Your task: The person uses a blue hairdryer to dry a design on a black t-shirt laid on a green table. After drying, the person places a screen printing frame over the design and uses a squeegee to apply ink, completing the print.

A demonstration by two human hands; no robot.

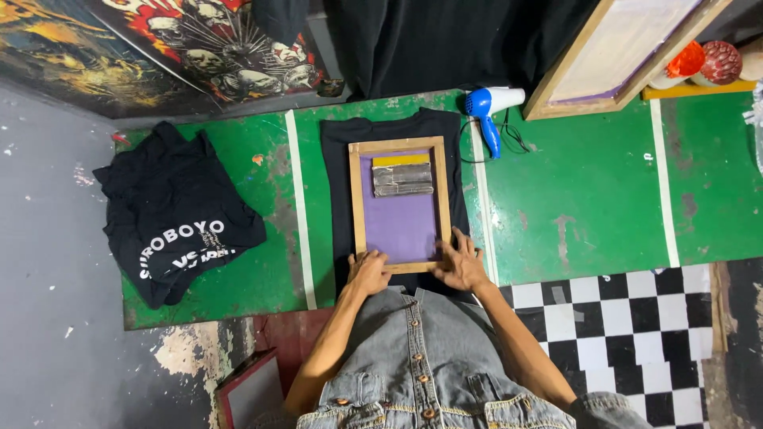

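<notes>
While both hands (413, 270) press, green table (580, 199) meets checkered floor (636, 334)

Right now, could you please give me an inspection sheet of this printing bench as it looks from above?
Surface: green table with white stripes, paint worn in patches.
Job's things: wooden screen frame with purple mesh lies on a black shirt; a squeegee rests inside it at the far end.
Clutter: pile of black printed shirts to the left; second wooden frame at the far right corner; pots beside it.
Hands: left hand and right hand press on the frame's near edge, holding nothing.
Cables: blue hair dryer with its black cord looped on the table.
Surroundings: checkered floor, grey floor to the left, posters beyond.
</notes>
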